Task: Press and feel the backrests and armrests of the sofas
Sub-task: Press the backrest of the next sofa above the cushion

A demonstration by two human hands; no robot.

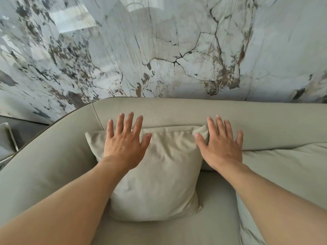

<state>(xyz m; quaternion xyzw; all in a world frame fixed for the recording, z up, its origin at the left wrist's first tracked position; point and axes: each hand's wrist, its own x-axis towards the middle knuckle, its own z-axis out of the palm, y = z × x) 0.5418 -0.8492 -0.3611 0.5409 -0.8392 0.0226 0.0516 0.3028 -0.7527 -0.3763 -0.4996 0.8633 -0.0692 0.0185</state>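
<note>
A pale grey-green sofa fills the lower half of the view. Its backrest (177, 112) runs across the middle and its curved armrest (44, 156) sweeps down on the left. A cream throw pillow (159, 183) leans against the backrest. My left hand (123, 144) lies flat with fingers spread on the pillow's upper left, fingertips over the backrest. My right hand (221, 145) is spread over the pillow's upper right corner and the backrest. Neither hand grips anything.
A glossy marble wall (159, 50) with dark veins rises directly behind the sofa. A larger cushion (283, 165) lies on the seat at the right. At the far left edge a small side table (7, 138) shows beside the armrest.
</note>
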